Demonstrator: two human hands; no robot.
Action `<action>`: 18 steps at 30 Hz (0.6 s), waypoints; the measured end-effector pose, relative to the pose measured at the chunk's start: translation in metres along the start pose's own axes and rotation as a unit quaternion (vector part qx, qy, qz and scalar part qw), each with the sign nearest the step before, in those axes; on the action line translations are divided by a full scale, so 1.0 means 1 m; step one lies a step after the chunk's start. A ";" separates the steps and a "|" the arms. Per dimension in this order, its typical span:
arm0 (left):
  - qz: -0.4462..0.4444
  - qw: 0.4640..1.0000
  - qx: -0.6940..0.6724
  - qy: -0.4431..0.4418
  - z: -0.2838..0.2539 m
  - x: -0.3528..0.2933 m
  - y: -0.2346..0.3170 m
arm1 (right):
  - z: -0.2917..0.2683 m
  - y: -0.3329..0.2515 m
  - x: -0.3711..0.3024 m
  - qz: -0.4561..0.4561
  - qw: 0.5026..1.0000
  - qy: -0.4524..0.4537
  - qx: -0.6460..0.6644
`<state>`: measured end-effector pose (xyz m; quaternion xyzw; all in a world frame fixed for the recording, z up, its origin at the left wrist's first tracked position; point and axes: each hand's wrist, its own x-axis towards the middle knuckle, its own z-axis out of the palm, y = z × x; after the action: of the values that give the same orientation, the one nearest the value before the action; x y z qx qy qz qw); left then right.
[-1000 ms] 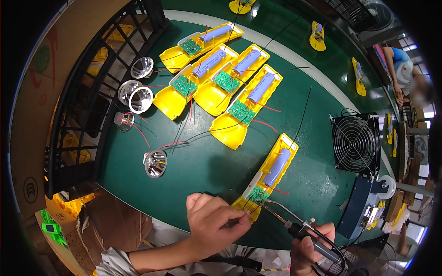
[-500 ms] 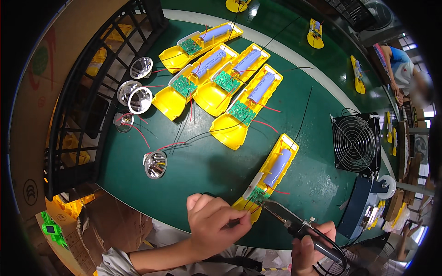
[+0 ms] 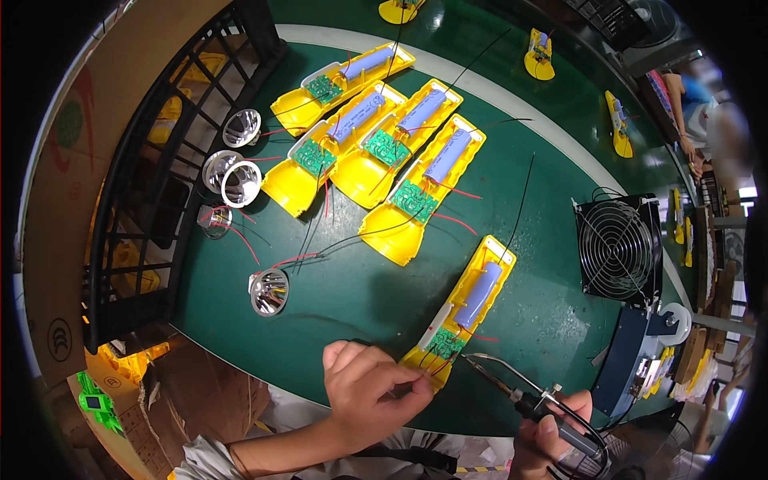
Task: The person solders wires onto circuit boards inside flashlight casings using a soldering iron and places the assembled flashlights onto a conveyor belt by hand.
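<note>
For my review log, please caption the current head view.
Right hand holds a soldering iron beside a circuit board; left hand at its yellow casing.

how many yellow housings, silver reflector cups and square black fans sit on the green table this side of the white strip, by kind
yellow housings: 5
silver reflector cups: 5
square black fans: 1
total: 11

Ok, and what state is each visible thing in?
Left hand: curled, at the lower end of the near yellow housing
Right hand: gripping the soldering iron
Soldering iron: held, tip apparently off the circuit board
Near yellow housing: open, battery and circuit board exposed
Four other yellow housings: open, grouped together
Reflectors: resting outside the housings
Fan: upright, spinning unclear
</note>
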<state>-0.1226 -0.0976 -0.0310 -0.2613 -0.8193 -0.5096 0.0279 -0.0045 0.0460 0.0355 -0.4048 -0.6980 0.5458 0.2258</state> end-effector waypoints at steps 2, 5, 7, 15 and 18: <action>-0.004 1.000 0.002 0.000 0.000 0.001 0.001 | -0.002 0.004 0.001 0.013 1.000 0.010 0.022; -0.001 1.000 0.026 0.003 -0.001 0.000 0.003 | -0.006 0.012 0.004 -0.002 0.997 0.000 0.083; 0.011 1.000 0.024 0.013 0.002 0.000 0.006 | -0.015 0.024 0.005 -0.023 0.991 -0.007 0.128; -0.111 0.946 0.209 -0.220 -0.007 0.035 0.069 | -0.034 0.057 0.010 -0.039 0.981 0.044 0.185; -0.162 0.937 0.238 -0.196 0.008 0.021 0.053 | -0.042 0.064 0.013 -0.009 0.984 0.071 0.161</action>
<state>-0.1150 -0.0636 0.0155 -0.2053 -0.9371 -0.2361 -0.1549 0.0402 0.0860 -0.0141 -0.3944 -0.5866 0.6190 0.3422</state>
